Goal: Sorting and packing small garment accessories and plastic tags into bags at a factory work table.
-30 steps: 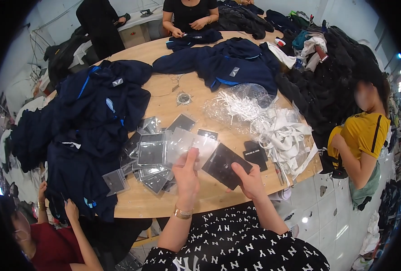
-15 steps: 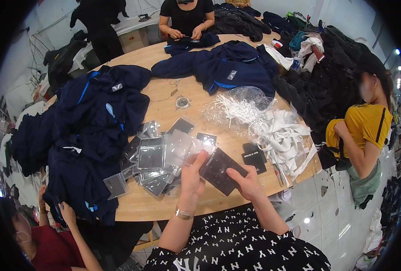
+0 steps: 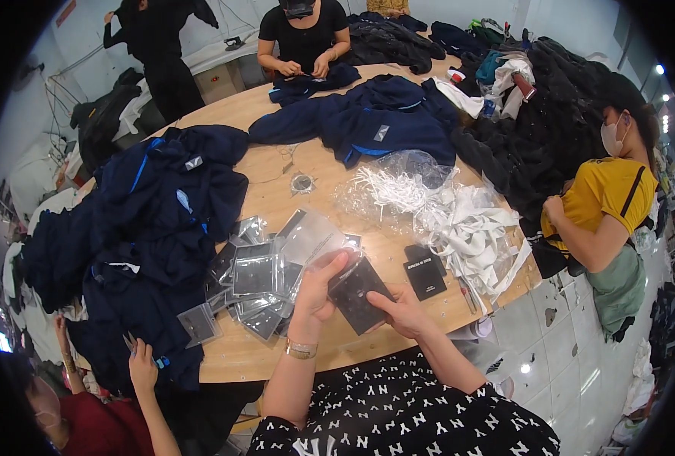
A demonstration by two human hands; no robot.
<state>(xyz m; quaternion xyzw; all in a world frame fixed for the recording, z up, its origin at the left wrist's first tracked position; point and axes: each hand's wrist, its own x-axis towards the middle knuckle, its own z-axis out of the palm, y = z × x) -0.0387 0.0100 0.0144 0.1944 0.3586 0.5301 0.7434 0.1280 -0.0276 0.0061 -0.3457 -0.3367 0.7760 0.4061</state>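
My left hand is closed around a clear plastic sleeve, which sticks up past the thumb. Between my two hands is a dark card, held at a tilt just above the table's near edge. My right hand pinches its right side, thumb on top and fingers beneath. The card's upper left side meets my left hand; whether it sits inside the sleeve there, I cannot tell. Beside my left hand lies a loose pile of clear sleeves with dark cards. Two bare black cards rest to the right.
Navy garments cover the table's left side, with another navy garment farther back. White straps and a clear bag of white cords lie right of centre. Scissors sit by the right edge. Co-workers surround the table.
The card has shifted left and closer to my left hand, and my right hand has moved with it. At lower left, a co-worker's hand with a small tool has moved over the navy cloth.
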